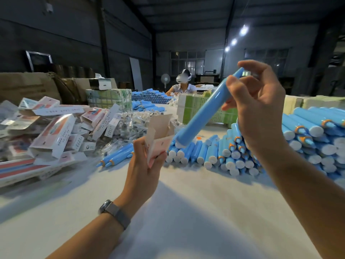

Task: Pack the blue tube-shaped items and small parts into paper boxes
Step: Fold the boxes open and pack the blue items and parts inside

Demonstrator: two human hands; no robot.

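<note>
My left hand [147,157] is gripping an open paper box [158,136], mouth tilted up. My right hand [255,109], raised, is pinching a blue tube [203,111] near its upper end, its white cap [180,144] slanting down beside the box mouth.

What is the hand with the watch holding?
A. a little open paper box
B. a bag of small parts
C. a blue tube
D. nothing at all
A: the left hand, the one with the watch on its wrist, grips a small paper box with its top flaps open, while the blue tube is in the right hand.
</note>
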